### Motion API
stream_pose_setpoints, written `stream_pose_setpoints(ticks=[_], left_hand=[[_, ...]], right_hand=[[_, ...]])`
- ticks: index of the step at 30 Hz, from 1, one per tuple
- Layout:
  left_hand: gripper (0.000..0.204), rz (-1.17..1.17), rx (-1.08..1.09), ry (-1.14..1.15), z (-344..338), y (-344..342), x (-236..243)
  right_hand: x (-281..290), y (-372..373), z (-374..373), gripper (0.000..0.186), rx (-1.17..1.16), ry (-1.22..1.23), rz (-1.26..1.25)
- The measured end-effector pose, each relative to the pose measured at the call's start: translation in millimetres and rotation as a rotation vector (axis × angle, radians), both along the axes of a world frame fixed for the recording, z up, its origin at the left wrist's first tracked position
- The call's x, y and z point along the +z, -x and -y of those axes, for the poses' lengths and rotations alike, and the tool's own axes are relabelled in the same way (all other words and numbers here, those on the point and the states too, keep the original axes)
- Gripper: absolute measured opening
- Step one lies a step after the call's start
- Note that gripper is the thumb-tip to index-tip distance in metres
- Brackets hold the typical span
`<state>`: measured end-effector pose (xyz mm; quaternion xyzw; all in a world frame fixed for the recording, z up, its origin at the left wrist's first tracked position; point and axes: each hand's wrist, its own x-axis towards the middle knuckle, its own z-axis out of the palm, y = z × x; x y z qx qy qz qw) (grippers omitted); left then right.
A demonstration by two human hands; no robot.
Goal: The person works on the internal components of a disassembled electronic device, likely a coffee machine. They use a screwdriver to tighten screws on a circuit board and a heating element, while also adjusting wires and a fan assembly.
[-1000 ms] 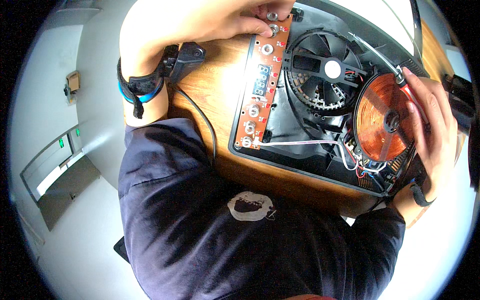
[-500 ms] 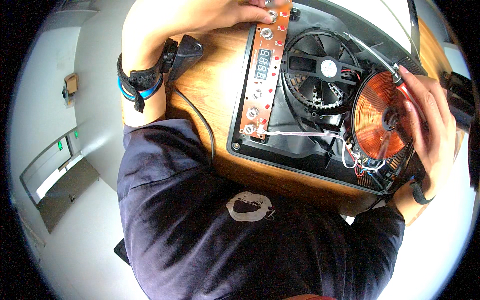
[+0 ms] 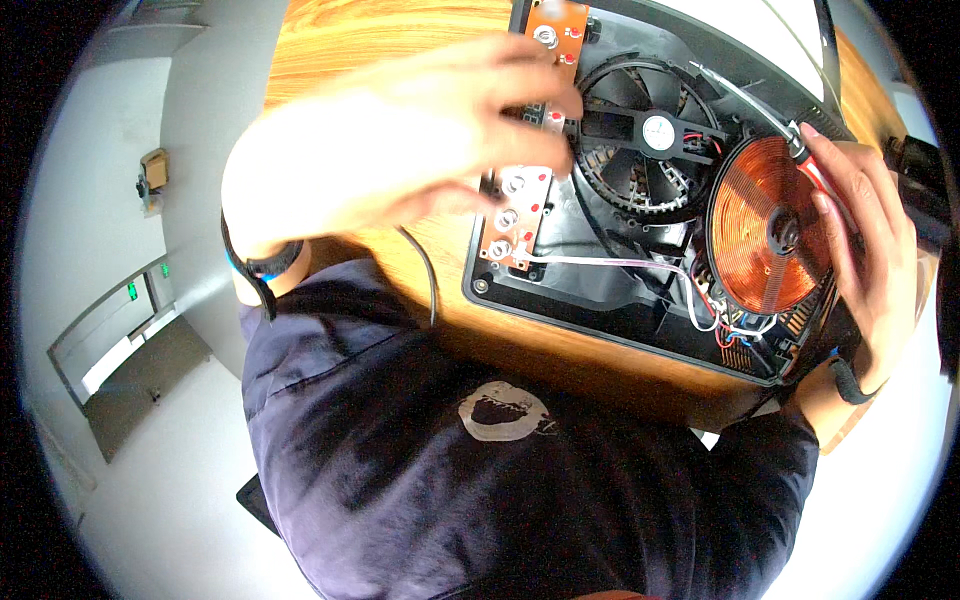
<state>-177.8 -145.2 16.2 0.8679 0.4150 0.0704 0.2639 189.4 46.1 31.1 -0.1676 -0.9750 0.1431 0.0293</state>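
My left hand (image 3: 430, 135), smeared by motion, hovers over the middle of a long orange-brown circuit board (image 3: 509, 217) with its fingers spread and holding nothing. The hand partly covers the board's digit display; metal spring contacts and small red lights show above and below it. The board lies along the left side of an opened black induction cooker housing (image 3: 590, 310). At the housing's right side, my right hand (image 3: 872, 220) grips the red handle of a screwdriver (image 3: 748, 103), its metal shaft slanting up and left over the round copper coil (image 3: 755, 225).
A black cooling fan (image 3: 640, 130) sits in the housing between board and coil. A white ribbon cable (image 3: 600, 264) runs from the board's lower end towards coloured wires (image 3: 735, 335). On the wooden table (image 3: 370, 45), a black cord (image 3: 425, 265) lies left of the housing.
My left hand has left the board's upper end and moved down over its middle, fingers spreading. The right hand keeps its hold on the screwdriver, almost still.
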Motion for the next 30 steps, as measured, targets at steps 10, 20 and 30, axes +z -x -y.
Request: stream_pose_setpoints(ticks=[10,20,30], left_hand=[[0.096,-0.004,0.190,0.173,48,-28,-14],[0.062,-0.062,0.165,0.074,33,-25,-12],[0.026,-0.189,0.145,0.009,25,-35,4]], right_hand=[[6,-3,3,0.047,-0.031,0.055,-0.014],[9,-1,3,0.046,-0.040,0.055,-0.025],[11,-1,6,0.044,-0.063,-0.013,-0.070]])
